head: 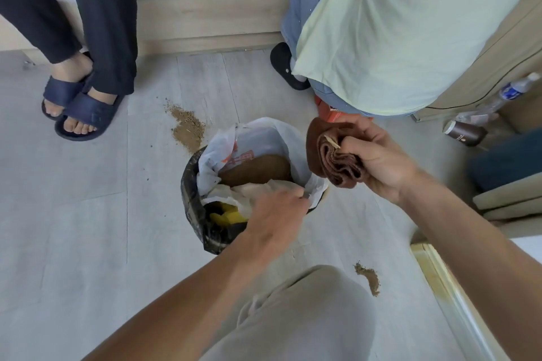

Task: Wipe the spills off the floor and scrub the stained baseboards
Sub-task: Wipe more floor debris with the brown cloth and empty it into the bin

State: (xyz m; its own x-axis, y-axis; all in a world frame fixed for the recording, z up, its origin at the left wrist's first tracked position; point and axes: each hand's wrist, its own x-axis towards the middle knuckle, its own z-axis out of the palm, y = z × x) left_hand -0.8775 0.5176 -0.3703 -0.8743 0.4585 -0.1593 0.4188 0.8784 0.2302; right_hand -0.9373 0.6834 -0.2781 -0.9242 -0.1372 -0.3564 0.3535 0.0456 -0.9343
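My right hand grips a folded brown cloth just above the right rim of a small bin lined with a black bag and a white plastic bag. My left hand reaches over the bin's near rim and pinches the edge of the white bag. Brown powder and crumpled paper lie inside the bin. A spill of brown powder sits on the grey floor behind the bin. A smaller spill lies to my right, near a pale baseboard.
A person's feet in blue sandals stand at the far left. Another person in a green top crouches at the far right. A wooden bed base runs along the back. A plastic bottle and a dark cup lie at right.
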